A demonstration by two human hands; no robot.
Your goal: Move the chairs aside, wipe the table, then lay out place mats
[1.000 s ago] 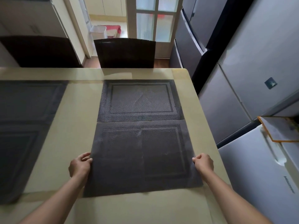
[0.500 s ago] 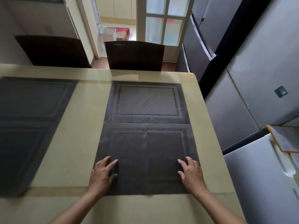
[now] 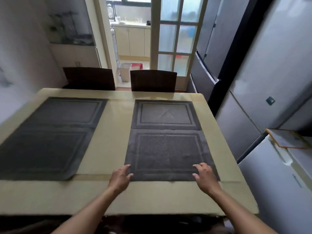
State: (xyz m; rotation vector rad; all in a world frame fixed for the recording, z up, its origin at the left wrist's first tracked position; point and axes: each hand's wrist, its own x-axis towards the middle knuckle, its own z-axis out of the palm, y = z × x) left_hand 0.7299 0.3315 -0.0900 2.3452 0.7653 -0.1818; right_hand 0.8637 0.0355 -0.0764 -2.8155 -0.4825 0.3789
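Observation:
Several dark grey woven place mats lie flat on the beige table [image 3: 111,142]. The near right mat [image 3: 168,154] butts against the far right mat [image 3: 166,114]. Two more mats [image 3: 50,135] lie end to end on the left half. My left hand [image 3: 120,177] rests with fingers spread at the near left corner of the near right mat. My right hand [image 3: 205,175] rests with fingers spread at its near right corner. Neither hand holds anything. Two dark chairs stand at the far edge: the left chair [image 3: 88,78] and the right chair [image 3: 152,80].
Grey refrigerators [image 3: 253,81] stand close along the table's right side. A lower white appliance [image 3: 278,183] with a flat orange-edged item [image 3: 287,139] on top sits at the near right. A doorway with a white bin [image 3: 125,71] opens beyond the chairs.
My hands let go of the near right mat's side edges, pressed flat on it, then slid back to its near corners. The view pulled back and rose, showing more of the table.

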